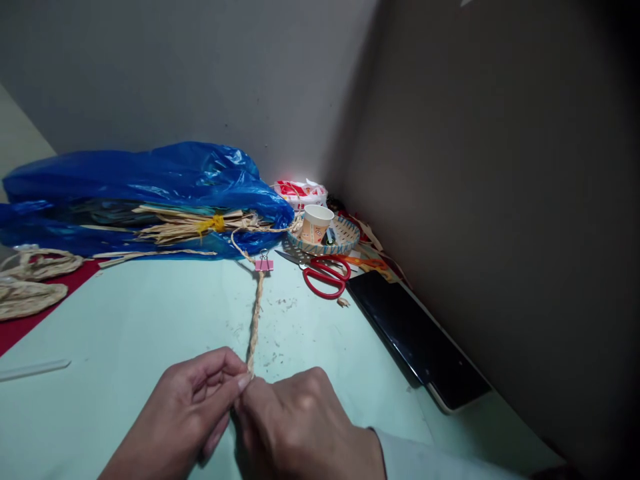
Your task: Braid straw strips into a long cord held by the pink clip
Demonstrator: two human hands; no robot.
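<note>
A tan braided cord [255, 320] runs down the pale green table from a pink binder clip [264, 265]. My left hand [195, 403] pinches the cord's near end between thumb and forefinger. Right against it, my right hand [295, 420] is closed at the same end of the braid, its fingertips turned down and mostly hidden. Whatever strands lie below the two hands cannot be made out. Past the clip, a thinner twisted cord leads up toward a bundle of dry straw [185, 225] tied with yellow.
Blue plastic bag [150, 173] behind the straw; woven basket [350, 233] with a paper cup [317, 223]; red-handled scissors [327, 276]; black phone or tablet [415, 340] at right. Woven straw pieces [30, 299] lie at left, near a thin whitish stick [35, 370]. Walls stand behind and right.
</note>
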